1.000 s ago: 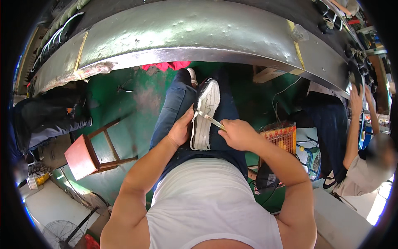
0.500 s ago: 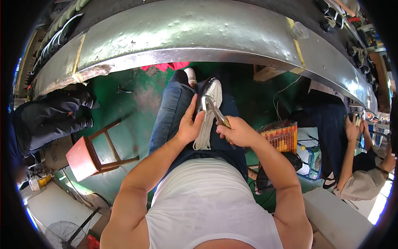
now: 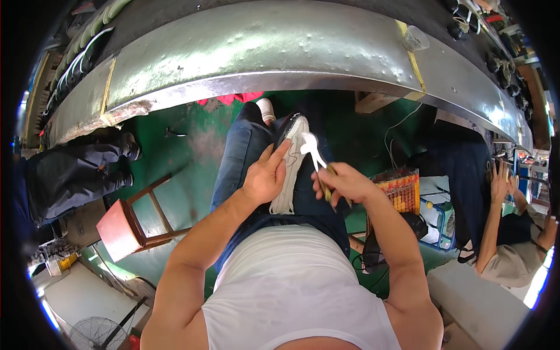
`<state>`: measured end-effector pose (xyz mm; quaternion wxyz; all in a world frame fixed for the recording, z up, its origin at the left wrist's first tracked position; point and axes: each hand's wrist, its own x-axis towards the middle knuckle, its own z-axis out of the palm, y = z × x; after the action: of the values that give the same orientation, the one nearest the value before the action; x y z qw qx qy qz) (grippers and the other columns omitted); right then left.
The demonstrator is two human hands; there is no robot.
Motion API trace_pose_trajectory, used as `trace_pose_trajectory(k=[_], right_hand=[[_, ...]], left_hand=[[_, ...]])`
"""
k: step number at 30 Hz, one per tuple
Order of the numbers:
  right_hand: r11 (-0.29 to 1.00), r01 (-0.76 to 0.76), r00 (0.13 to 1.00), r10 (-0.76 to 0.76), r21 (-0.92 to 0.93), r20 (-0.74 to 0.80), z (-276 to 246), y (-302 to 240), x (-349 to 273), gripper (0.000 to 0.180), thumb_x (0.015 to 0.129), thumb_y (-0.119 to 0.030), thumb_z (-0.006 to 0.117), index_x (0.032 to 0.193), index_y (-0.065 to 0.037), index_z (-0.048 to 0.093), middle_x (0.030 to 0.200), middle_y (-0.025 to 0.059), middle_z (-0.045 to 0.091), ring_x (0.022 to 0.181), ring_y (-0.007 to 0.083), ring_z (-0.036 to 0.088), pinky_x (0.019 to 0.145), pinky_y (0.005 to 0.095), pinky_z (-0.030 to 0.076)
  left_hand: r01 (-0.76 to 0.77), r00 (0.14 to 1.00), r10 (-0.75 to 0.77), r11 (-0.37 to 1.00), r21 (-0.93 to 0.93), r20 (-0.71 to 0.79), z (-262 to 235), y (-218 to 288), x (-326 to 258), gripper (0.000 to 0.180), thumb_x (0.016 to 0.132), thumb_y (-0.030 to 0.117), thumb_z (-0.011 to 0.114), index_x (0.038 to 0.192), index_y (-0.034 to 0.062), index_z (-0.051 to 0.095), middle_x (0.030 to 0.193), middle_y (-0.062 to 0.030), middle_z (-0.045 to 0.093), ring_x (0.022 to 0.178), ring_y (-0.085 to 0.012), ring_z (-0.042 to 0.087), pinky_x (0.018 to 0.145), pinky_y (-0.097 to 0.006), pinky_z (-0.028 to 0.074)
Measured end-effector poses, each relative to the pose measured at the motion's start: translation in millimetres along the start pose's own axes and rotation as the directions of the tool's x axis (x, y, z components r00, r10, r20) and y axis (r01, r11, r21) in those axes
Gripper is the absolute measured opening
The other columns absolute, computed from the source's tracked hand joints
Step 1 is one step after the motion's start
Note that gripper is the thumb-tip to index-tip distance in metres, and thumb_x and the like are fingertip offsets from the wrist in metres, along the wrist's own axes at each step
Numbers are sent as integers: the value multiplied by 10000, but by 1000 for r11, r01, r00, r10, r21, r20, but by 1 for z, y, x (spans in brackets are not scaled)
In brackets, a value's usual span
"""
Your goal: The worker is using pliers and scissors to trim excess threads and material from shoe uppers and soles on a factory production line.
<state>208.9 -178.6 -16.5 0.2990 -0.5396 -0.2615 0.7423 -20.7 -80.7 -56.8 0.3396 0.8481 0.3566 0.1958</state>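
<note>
A pale shoe (image 3: 287, 184) with a dark edge near its toe lies lengthwise over my thighs, toe pointing away from me, its underside apparently up. My left hand (image 3: 265, 178) grips its left side, forefinger stretched along the top near the toe. What the thumb touches is partly hidden. In my right hand (image 3: 345, 185) are lasting pincers (image 3: 314, 153), the fingers wrapped round their handles. Their metal head shines with glare and stands just right of the shoe's front part, seemingly apart from it. Whether the jaws meet cannot be made out.
A metal-clad bench edge (image 3: 256, 55) crosses ahead, with a clear cup (image 3: 415, 38) on it. To the left stands a red-topped stool (image 3: 121, 229); a fan (image 3: 96, 333) is lower left. A woven basket (image 3: 401, 192) and blue crate (image 3: 440, 224) sit right, beside another person's arms (image 3: 493, 210).
The pincers have come off the shoe's surface and swung right, their head turning. My right hand has shifted slightly right and down. My left hand has slid a little toward me.
</note>
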Motion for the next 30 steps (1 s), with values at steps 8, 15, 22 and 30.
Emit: trace_pose_trajectory(k=[8,15,22,30], right_hand=[[757,136,948,-286,-639,-137,8,-31,35,433,1047,-357,442,850,5,575,666,84,623,609,171,624,583,327,497],[744,92,957,-251,-662,-148,7,-37,32,481,1032,-394,454,850,34,577,685,203,638,654,387,639,652,445,504],[353,206,874,-487,-913,9,25,-16,21,417,1003,-377,503,929,30,559,849,273,644,810,450,633,717,520,492],[431,130,914,-401,-893,-60,23,-6,16,393,984,-349,546,872,27,572,798,248,645,779,437,640,698,512,495]], left_hand=[[-15,995,7,997,82,98,-8,2,2,512,961,152,517,1466,179,439,1271,-402,518,934,-510,648,823,-496,555],[418,898,-397,904,-87,188,-13,18,1,589,992,204,503,1513,17,300,1328,-367,505,1106,-510,585,956,-455,488],[411,909,-385,893,-182,161,-4,2,4,747,954,310,590,1518,-35,243,1312,-365,527,1231,-466,538,1053,-424,417],[548,829,-417,737,-395,372,-16,-10,12,775,905,239,700,1518,8,284,1337,-191,571,1242,-261,552,1046,-359,431]])
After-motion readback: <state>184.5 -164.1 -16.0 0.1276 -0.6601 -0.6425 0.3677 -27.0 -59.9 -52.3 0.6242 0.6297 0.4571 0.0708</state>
